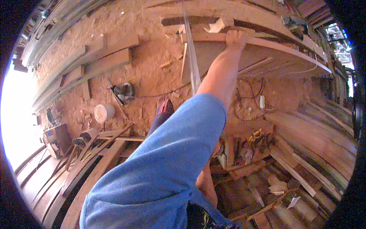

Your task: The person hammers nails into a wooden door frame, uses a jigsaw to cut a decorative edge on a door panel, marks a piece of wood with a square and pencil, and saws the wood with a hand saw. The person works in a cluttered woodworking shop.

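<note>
My left hand point(236, 39) reaches far forward on a bare forearm below a blue sleeve. Its fingers are curled over the top edge of a large wooden panel point(213, 51) standing on edge. A pale wood offcut point(222, 25) lies just beyond, near the knuckles. Down past the sleeve, a strip of bare skin shows that looks like my right forearm point(206, 185); the sleeve hides most of my right hand, so its fingers cannot be made out. Close by is a wooden tool box point(263, 147) with several tools, some yellow-handled.
Planks point(103, 63) lie on the brown dirt ground at left. A white bucket point(104, 113) and a dark power tool point(124, 92) with a cord stand near my sandalled foot point(164, 106). A narrow shiny upright point(191, 49) crosses before the panel. Loose boards point(293, 173) lie at lower right.
</note>
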Tool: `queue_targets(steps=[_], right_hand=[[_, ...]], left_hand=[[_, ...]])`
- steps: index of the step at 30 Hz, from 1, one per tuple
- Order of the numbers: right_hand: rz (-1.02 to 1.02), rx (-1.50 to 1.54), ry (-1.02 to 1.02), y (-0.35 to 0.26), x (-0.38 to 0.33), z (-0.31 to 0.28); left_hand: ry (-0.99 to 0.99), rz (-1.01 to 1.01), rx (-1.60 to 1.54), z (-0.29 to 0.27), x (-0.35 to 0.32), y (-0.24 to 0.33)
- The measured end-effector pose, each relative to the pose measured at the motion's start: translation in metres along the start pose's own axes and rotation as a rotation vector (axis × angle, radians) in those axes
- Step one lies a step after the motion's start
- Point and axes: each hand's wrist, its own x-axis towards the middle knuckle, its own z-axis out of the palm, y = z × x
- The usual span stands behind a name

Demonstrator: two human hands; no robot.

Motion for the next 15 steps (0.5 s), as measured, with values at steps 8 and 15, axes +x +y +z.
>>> queue_targets(steps=[8,15], right_hand=[[0.042,0.007,0.006,-0.011,-0.027,-0.006],[0.009,0.007,0.012,-0.004,-0.041,-0.012]], left_hand=[[-0.567,0.038,0.027,-0.057,-0.004,0.013],[-0.550,-0.030,0.024,-0.035,-0.001,0.019]])
